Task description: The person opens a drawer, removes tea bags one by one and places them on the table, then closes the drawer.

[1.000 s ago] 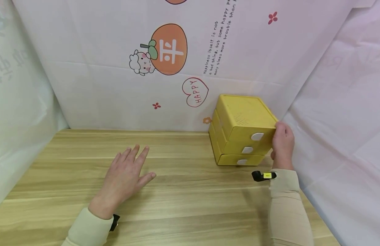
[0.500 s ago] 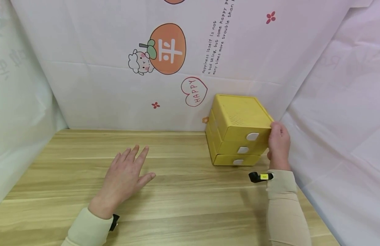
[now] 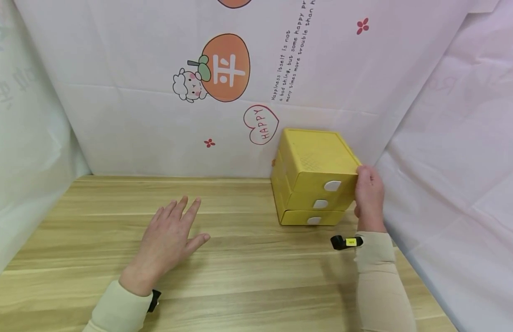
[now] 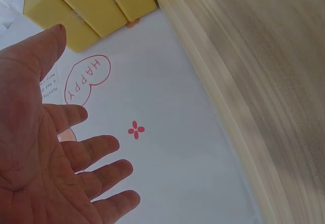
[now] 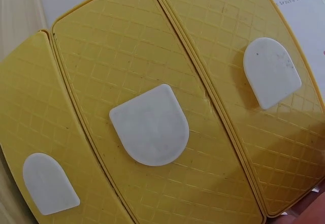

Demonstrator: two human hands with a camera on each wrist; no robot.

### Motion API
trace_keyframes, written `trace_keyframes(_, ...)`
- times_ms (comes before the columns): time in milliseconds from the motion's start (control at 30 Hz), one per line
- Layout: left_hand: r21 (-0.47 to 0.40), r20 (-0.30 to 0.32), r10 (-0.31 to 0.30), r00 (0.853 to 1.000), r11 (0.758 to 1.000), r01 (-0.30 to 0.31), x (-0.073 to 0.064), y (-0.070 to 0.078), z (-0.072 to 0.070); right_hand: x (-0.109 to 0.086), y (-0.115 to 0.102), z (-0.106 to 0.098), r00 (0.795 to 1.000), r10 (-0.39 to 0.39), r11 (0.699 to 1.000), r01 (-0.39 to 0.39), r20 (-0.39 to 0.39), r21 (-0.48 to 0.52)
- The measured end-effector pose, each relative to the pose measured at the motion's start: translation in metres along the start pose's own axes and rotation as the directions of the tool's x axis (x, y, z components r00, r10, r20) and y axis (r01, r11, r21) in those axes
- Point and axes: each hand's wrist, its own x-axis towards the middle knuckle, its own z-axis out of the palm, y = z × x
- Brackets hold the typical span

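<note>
A yellow box of stacked drawers [image 3: 317, 188] stands on the wooden table against the back sheet. Each drawer front carries a rounded white pull tab [image 5: 152, 125]. My right hand [image 3: 369, 196] presses against the box's right side near the upper front corner. Most of its fingers are hidden behind that side, and only a sliver of hand [image 5: 307, 211] shows in the right wrist view. To the left, my left hand [image 3: 167, 237] is held palm down with fingers spread, apart from the box. Its palm and straight, relaxed fingers [image 4: 109, 145] hold nothing in the left wrist view.
White printed sheet [image 3: 148, 124] with drawings and lettering hangs behind the table [image 3: 239, 276]. Pale sheets close off the left side [image 3: 28, 115] and the right side [image 3: 459, 152], the latter close beside my right arm. A black wrist camera [image 3: 341, 242] sits at my right cuff.
The drawer box has slid steadily left along the back sheet, with my right hand moving against its side. My left hand has stayed where it was.
</note>
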Motion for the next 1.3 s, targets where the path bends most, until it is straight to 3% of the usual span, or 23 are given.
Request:
trace_keyframes(733,0.008,-0.005,0.014,1.0,1.0,-0.014,0.0,0.0,0.0,-0.024,-0.008,0.019,0.996,-0.02,0.999,0.025,0.088,-0.046)
trace_keyframes(1300,0.006,0.005,0.007,1.0,1.0,-0.007,-0.001,0.001,0.001,-0.036,-0.009,0.031,0.986,-0.105,0.991,0.115,0.127,-0.068)
